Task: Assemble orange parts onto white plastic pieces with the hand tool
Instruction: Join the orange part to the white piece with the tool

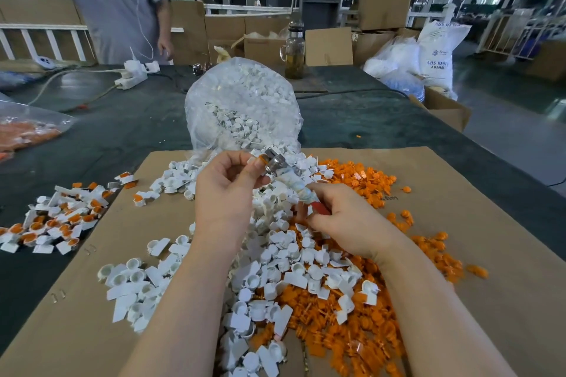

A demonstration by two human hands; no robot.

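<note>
- A brown cardboard sheet (459,254) is laid over a dark green table cover (122,131).
- White plastic pieces (275,257) are heaped at the centre; bright orange parts (361,330) are spread to the right.
- At the left, white pieces with orange inserts (55,223) are piled — two colours in each.
- The hand tool (284,174) is seen with a silver metal head, a whitish wrapped shaft and a red handle end.
- A clear bag (242,107) of white pieces is seen further off.

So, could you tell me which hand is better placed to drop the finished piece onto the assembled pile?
Probably the left hand: it pinches the orange part at the tool's metal tip, and the assembled pile lies on its side. The right hand grips the tool's handle.
</note>
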